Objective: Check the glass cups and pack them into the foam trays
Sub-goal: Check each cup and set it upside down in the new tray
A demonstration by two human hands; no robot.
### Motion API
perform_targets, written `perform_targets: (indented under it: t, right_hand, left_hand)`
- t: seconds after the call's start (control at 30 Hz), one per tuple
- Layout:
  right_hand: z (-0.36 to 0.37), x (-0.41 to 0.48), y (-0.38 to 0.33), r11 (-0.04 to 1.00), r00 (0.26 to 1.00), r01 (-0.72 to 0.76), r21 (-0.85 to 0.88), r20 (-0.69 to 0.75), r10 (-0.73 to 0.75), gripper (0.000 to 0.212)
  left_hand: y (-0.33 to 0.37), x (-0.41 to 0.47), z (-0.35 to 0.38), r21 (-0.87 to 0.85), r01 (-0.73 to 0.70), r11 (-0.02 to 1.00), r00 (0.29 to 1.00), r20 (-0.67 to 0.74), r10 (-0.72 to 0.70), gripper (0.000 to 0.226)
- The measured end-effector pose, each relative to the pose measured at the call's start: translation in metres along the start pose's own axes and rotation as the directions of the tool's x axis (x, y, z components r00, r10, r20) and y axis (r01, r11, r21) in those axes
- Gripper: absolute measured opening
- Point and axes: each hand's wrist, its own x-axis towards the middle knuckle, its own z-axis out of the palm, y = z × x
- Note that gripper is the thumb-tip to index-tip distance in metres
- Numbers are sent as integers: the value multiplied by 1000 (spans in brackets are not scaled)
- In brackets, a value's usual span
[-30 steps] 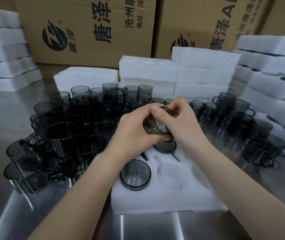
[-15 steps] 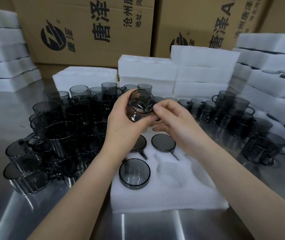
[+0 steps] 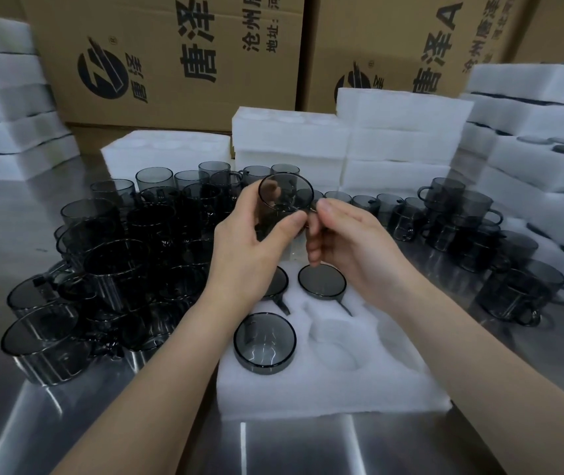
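Glass cup point(image 3: 285, 197), tipped on its side, is gripped in the left hand point(image 3: 249, 245); the right hand point(image 3: 356, 241) pinches its side, above the foam tray point(image 3: 335, 389).

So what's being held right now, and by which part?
One glass cup: left hand grips its body, right hand apparently pinches its handle.

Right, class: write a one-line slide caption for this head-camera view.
Left hand and right hand hold a glass cup over a foam tray seating three cups; loose cups crowd the steel table.
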Motion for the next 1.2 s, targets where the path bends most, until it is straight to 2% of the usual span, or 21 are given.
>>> perform_targets:
  t: [0.13,0.37,0.47,0.67,0.73,0.83,0.93,1.0,1.07,1.13,1.2]
  right_hand:
    - [0,-1,1,998,997,55,10,58,-55,29]
    - [4,-5,-1,961,978,201,-190,90,-187,21]
    - [7,-7,-3,928,969,247,-278,57,-240,24]
    - [6,-5,-3,929,967,237,-284,-21,-253,24]
    - [5,-3,-2,945,973,216,-243,-30,-230,32]
    - [2,2,-3,984,988,129,-126,-67,-138,48]
    - [-2,4,-3,997,993,14,-76,-117,-22,62]
    - [0,3,-3,999,991,7,-44,-135,-13,56]
    - [2,1,0,994,983,78,-75,-158,-89,39]
    - [4,0,1,963,964,160,-218,-174,-199,12]
    - [6,-2,4,916,952,178,-359,-173,-252,18]
  left_hand:
    - [1,1,-1,-50,53,997,998,-39,-55,20]
    - [0,2,-3,-127,139,982,988,-49,-146,69]
    - [1,2,-4,-139,173,975,983,-40,-180,72]
    - [7,1,-3,-141,176,974,984,12,-176,80]
    - [6,1,-1,-148,171,974,985,26,-169,72]
    - [3,0,0,-131,147,980,988,56,-141,45]
    - [1,-1,2,-65,129,990,990,64,-125,41]
    - [1,0,2,-58,136,989,991,25,-135,44]
    - [0,2,1,-106,161,981,986,-29,-165,48]
    - [0,3,0,-128,160,979,982,-78,-171,45]
    - [0,3,0,-50,141,989,984,-101,-145,42]
